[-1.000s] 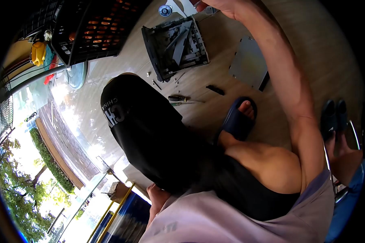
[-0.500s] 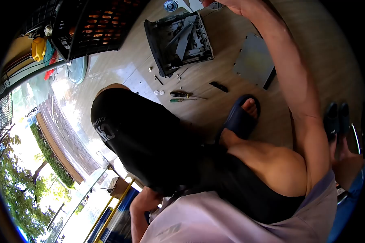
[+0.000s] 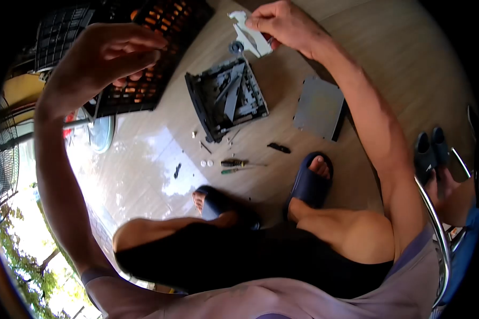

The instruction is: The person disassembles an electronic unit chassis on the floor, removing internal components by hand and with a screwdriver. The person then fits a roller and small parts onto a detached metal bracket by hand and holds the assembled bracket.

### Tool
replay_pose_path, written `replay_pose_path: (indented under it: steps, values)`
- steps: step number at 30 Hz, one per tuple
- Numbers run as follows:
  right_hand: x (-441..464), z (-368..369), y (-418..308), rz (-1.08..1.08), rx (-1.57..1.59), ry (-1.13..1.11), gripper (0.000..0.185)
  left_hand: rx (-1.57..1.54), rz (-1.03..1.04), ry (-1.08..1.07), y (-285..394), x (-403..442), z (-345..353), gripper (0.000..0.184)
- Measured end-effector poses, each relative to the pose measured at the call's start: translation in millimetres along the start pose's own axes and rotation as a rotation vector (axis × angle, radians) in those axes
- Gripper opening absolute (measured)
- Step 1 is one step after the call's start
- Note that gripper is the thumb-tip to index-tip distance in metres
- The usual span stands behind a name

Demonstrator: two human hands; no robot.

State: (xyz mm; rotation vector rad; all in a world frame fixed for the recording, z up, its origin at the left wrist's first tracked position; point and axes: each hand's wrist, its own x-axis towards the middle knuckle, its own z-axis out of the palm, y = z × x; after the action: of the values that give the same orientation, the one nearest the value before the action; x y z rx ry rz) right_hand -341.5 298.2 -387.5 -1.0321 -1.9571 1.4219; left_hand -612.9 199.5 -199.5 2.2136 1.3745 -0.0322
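My right hand (image 3: 282, 25) is closed on a pale flat bracket (image 3: 254, 41) with cut-outs, its thumb and fingers at the bracket's upper edge. Beside the bracket is a small round grey disc (image 3: 236, 48). Nearer to me, an opened disc-drive-like device (image 3: 228, 98) with a black front panel lies on the floor, its inner metal parts exposed. My left hand (image 3: 117, 58) is raised at the upper left in front of a black plastic crate (image 3: 143, 93). Its fingers are loosely bent and apart, with nothing visible in them.
A grey metal cover (image 3: 319, 109) lies right of the device. Towards my feet are a black-and-yellow screwdriver (image 3: 233, 162), a green-handled screwdriver (image 3: 230, 171), a black strip (image 3: 279, 148), white round pieces (image 3: 206, 163) and screws. Another person's slippers (image 3: 430, 151) stand at right, near metal chair legs (image 3: 436, 228).
My left hand has risen from beside my hip to the upper left. My right hand and the bracket now show more fully. My raised knee has lowered, uncovering my left slipper.
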Motion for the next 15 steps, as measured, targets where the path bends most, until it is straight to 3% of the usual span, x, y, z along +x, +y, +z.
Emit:
replay_pose_path:
  steps: [1,2,5,7,10,15]
  values:
    - [-2,-5,-5,0.015,0.014,0.01,0.027,0.112,0.129,0.036,-25,19,3,0.037]
    - [-7,-8,-8,0.036,0.028,0.011,0.028,0.28,0.092,0.056,-26,31,5,0.037]
    - [-12,-11,-15,0.1,-0.023,0.014,0.027,0.282,0.093,0.113,-35,64,18,0.031]
    - [-13,-8,-18,0.128,-0.044,0.015,0.026,0.515,0.196,0.169,-35,77,21,0.02]
    - [-14,-2,-22,0.079,-0.121,-0.022,0.025,0.305,0.13,0.334,-73,87,64,0.031]
    - [-19,3,-29,0.142,-0.162,0.073,0.026,0.117,-0.173,0.0,-68,79,148,0.052]
